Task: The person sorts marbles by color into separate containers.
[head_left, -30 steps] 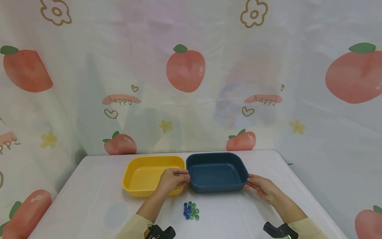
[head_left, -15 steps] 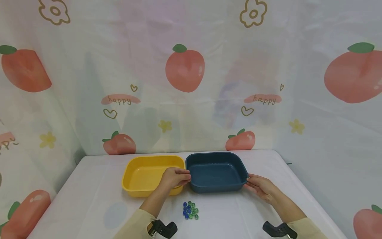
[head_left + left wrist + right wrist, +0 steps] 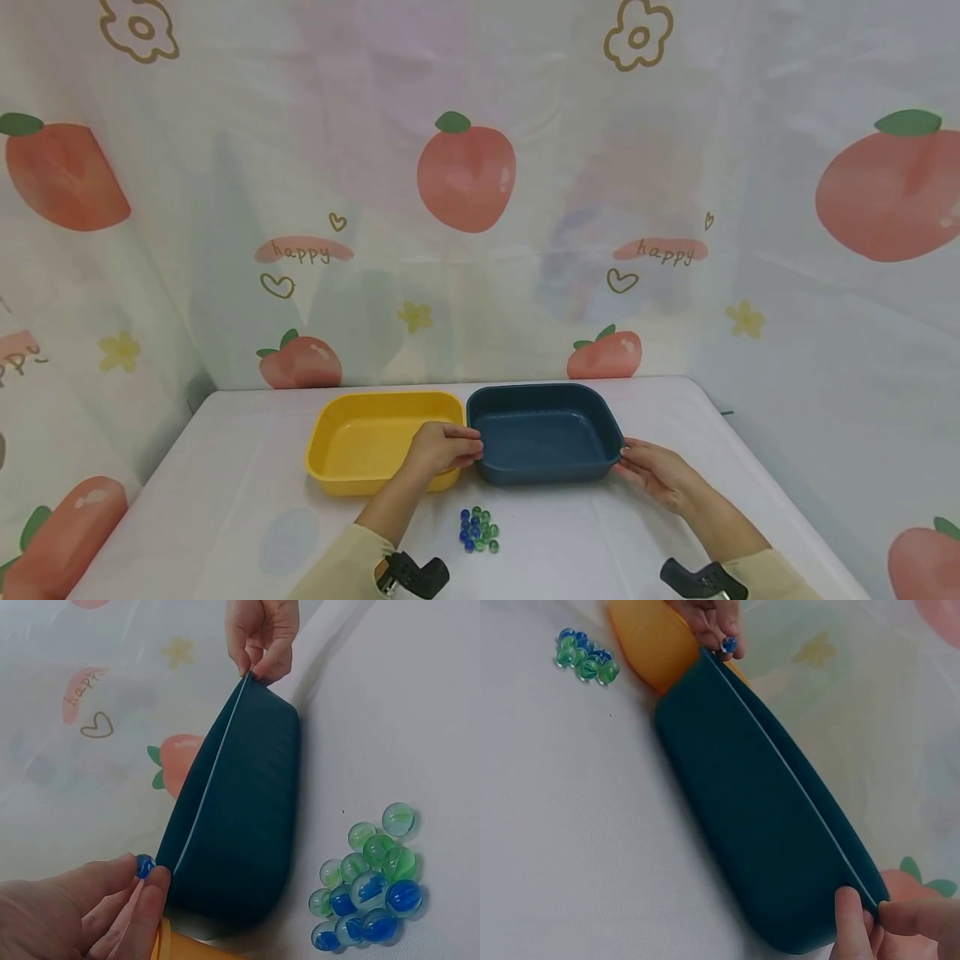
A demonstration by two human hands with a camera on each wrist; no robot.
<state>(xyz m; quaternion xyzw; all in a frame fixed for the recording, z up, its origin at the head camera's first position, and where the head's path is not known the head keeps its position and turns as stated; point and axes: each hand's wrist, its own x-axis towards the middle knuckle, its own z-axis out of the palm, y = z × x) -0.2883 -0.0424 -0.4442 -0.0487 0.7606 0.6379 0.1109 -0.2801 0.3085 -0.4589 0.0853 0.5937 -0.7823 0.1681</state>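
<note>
Between thumb and fingertips, my left hand (image 3: 444,447) pinches a blue marble (image 3: 145,865), held right at the left rim of the dark blue basin (image 3: 547,442). The marble shows in both wrist views but is hidden in the head view. At the basin's opposite end, my right hand (image 3: 660,472) grips the rim, thumb on top and fingers against the outer wall, as the right wrist view (image 3: 859,919) shows. To the left stands a yellow basin (image 3: 348,483), partly covered by my left hand and forearm. Both basins look empty inside.
In front of the basins lies a cluster of several blue and green glass marbles (image 3: 478,530) on the white-covered table (image 3: 570,542). A fruit-printed curtain (image 3: 465,317) rises behind the table. Black cameras are strapped to both wrists.
My left hand has shifted slightly to the right, its fingertips now a little over the dark blue basin's rim. The right hand, basins and loose marbles stay where they were.
</note>
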